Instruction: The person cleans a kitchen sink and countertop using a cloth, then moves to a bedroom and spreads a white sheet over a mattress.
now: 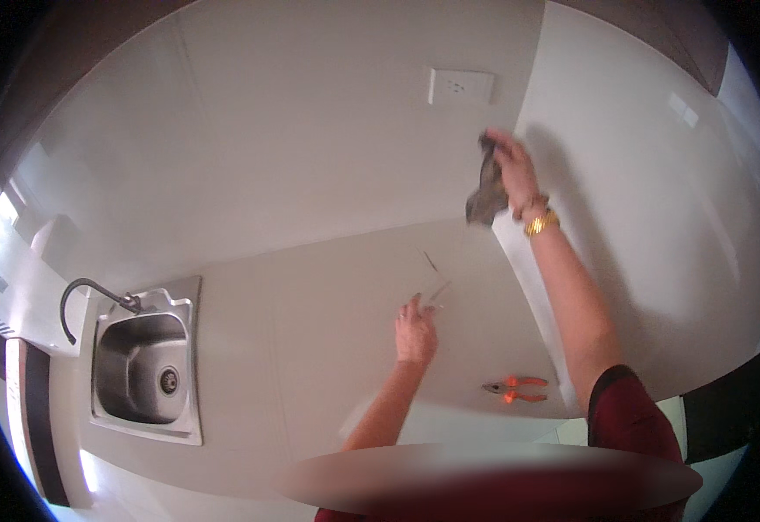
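Observation:
My right hand [515, 171] is raised by the wall corner and grips a dark cloth [487, 189], which hangs down and is blurred. Over the countertop [328, 326], my left hand [417, 334] has its fingers closed around a slim pale object [440, 291]; blur hides what kind it is. Just beyond that object, a thin dark mark or sliver [430, 261] shows on the counter. Pliers with orange handles [515, 389] lie near the counter's front edge, below my right forearm.
A stainless steel sink [145, 365] is set into the counter at left, with a dark gooseneck faucet [90, 284] behind it. A white wall outlet [461, 87] sits on the back wall. The glossy side wall [654, 215] bounds the counter at right.

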`<state>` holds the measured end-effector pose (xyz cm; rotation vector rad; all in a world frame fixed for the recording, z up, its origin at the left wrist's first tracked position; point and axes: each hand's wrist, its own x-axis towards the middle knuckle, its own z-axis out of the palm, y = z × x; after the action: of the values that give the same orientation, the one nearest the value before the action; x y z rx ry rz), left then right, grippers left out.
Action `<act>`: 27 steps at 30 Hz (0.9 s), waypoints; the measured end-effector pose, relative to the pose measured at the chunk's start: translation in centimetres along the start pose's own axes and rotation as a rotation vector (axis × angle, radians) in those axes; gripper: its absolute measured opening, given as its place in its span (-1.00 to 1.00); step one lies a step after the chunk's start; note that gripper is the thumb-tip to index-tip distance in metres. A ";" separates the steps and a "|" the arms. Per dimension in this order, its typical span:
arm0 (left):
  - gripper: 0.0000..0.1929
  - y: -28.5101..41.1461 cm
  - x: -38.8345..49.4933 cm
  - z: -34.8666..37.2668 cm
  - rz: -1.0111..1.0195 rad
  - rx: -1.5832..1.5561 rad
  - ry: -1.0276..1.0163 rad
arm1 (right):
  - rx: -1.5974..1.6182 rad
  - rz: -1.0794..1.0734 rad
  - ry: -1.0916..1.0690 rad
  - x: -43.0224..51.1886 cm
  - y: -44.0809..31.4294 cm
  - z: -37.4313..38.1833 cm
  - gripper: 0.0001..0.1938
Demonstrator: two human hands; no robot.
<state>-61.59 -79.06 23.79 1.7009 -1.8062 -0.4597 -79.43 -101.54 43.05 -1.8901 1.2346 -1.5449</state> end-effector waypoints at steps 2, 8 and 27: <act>-0.62 1.0 -1.8 -1.6 0.106 0.196 0.092 | -0.112 -0.330 0.237 5.0 -5.2 2.8 -0.67; -0.56 -0.7 -9.2 -8.8 0.085 0.111 0.139 | -0.030 -0.649 0.561 12.4 -20.6 23.5 -0.51; -0.28 -27.9 -41.5 -23.9 -1.157 0.854 0.442 | -0.418 -0.741 -0.114 -0.6 -11.5 37.6 -0.41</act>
<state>-25.23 -37.83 16.32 3.0430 -0.5172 0.3314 -40.26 -103.12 39.89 -2.8973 0.8898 -1.5375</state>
